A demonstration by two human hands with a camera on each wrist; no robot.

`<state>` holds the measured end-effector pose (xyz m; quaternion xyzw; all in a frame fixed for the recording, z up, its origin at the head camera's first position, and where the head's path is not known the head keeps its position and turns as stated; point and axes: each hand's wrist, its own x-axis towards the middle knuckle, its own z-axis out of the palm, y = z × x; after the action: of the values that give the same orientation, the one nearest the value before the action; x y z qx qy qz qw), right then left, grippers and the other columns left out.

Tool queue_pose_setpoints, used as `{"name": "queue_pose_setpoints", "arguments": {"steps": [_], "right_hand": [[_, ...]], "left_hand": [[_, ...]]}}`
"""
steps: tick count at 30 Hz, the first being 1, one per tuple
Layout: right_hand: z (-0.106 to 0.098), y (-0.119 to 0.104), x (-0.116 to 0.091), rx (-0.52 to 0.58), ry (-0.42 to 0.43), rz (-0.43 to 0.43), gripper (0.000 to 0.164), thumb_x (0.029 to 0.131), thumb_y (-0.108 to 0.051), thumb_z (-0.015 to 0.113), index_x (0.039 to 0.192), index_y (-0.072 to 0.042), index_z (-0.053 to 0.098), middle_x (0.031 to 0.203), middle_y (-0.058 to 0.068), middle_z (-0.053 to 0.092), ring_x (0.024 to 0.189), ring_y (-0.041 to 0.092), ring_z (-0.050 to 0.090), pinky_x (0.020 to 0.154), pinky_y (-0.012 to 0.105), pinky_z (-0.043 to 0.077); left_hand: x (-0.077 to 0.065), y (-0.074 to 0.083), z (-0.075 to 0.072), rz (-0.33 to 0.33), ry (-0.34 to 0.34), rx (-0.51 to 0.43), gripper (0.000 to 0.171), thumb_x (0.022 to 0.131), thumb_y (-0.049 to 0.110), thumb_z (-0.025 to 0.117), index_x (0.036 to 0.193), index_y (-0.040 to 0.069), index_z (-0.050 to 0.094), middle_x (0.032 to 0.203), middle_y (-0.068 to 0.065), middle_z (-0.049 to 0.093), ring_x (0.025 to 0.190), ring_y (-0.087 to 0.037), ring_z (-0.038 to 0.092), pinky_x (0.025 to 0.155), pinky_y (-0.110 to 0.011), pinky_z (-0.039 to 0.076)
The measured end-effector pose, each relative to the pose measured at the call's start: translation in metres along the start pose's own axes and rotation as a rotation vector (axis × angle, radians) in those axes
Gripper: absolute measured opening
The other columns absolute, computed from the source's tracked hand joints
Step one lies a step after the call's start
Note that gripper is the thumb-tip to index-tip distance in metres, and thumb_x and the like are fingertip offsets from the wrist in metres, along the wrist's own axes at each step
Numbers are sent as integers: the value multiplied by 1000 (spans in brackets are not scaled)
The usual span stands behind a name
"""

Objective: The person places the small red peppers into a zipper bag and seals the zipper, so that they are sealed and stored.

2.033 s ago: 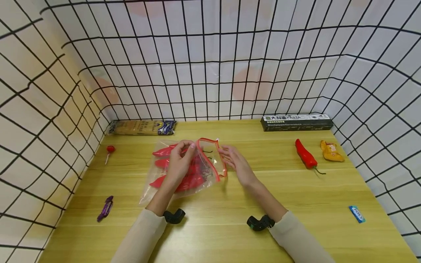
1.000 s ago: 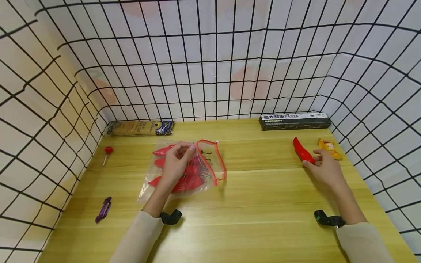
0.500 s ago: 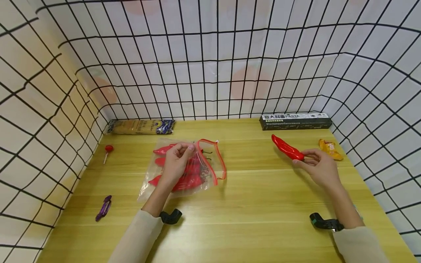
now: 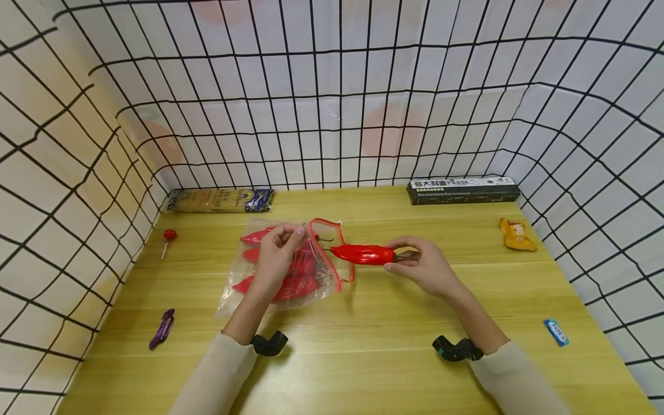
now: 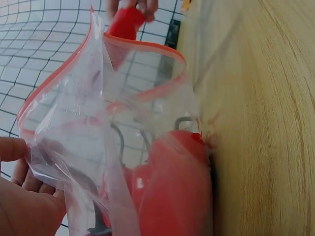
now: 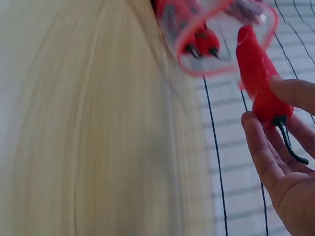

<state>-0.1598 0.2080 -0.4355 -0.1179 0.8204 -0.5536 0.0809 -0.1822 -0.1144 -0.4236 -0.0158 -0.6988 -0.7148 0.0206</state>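
My left hand (image 4: 277,253) pinches the upper side of a clear zip bag (image 4: 233,288) near its red-edged mouth, which gapes to the right. Several red chili peppers (image 5: 172,187) lie inside, stems toward the opening. In my right hand (image 4: 427,268) is another red chili pepper (image 4: 363,254), gripped at its stem end between thumb and fingers. Its tip points left, at the bag's mouth. The right wrist view shows the same held pepper (image 6: 261,83) with its dark stem hanging free by the palm.
Along the back lie a noodle packet (image 4: 218,200) and a black pasta box (image 4: 464,191). A lollipop (image 4: 169,235) and a purple-wrapped candy (image 4: 162,329) are at left. At right are a yellow packet (image 4: 516,235) and a small blue packet (image 4: 557,332). Black wire mesh (image 4: 332,104) encloses the table.
My right hand left the bag, took the pepper from the table's right side, lifted it and carried it left to the bag's mouth. The left hand has kept its hold on the bag.
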Motion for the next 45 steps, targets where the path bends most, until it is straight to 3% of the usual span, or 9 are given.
{"name": "queue_pose_setpoints", "arguments": {"steps": [5,12,19,22,27,31,34,39,45], "right_hand": [[32,-3,20,-5,-23,-21,38,81,-24,80,115,-20,65,122,10,62,98,23,69,80,29,58],[63,-9,36,10,-14,-44,39,80,-17,80,115,-13,63,118,10,63,97,24,69,83,31,58],[86,-17,42,83,43,-28,40,79,-14,82,114,-11,63,115,10,64,94,22,70,77,29,59],[92,-21,44,106,67,-28,39,79,-10,80,114,-10,63,114,11,64,93,22,70,77,28,59],[93,-23,44,126,68,-5,44,83,-12,77,123,-9,58,119,10,60,99,24,69,79,30,58],[85,-29,36,103,78,-3,48,91,-20,69,133,-10,50,129,12,57,106,27,66,82,32,58],[75,-40,24,103,91,-76,42,99,-19,56,138,-7,44,136,14,52,114,30,63,88,37,56],[66,-58,10,88,48,-241,41,105,-10,39,144,1,35,148,19,41,129,37,51,103,45,46],[69,-54,12,-12,-8,-250,45,107,-17,35,149,-4,30,153,15,37,137,36,43,111,49,37]], "left_hand": [[-1,1,1,0,-4,13,29,93,32,64,103,5,65,93,-3,71,92,-15,69,88,-27,55],[-5,3,6,-4,24,94,30,92,40,65,104,12,66,96,-5,71,88,-17,63,76,-25,53],[-5,-4,12,-49,91,-118,24,94,30,64,106,9,63,91,-2,68,88,-12,66,81,-22,55],[-4,-8,13,-44,96,-151,24,94,29,64,106,8,63,90,-1,67,88,-12,66,81,-21,55],[-2,-17,13,-45,84,-130,23,95,31,63,106,10,63,86,2,65,75,-9,56,64,-17,46],[0,-22,13,-30,77,-133,20,96,27,61,106,9,63,95,-1,70,81,-10,60,70,-17,50],[1,-23,11,-24,73,-123,21,97,28,60,107,10,63,105,-4,72,90,-12,63,78,-19,53],[1,-23,9,-29,79,-96,24,96,33,62,108,12,63,102,-5,69,83,-12,55,70,-18,47],[1,-22,8,-48,79,-93,27,95,34,62,109,12,63,98,-2,68,83,-11,56,70,-17,47]]}}
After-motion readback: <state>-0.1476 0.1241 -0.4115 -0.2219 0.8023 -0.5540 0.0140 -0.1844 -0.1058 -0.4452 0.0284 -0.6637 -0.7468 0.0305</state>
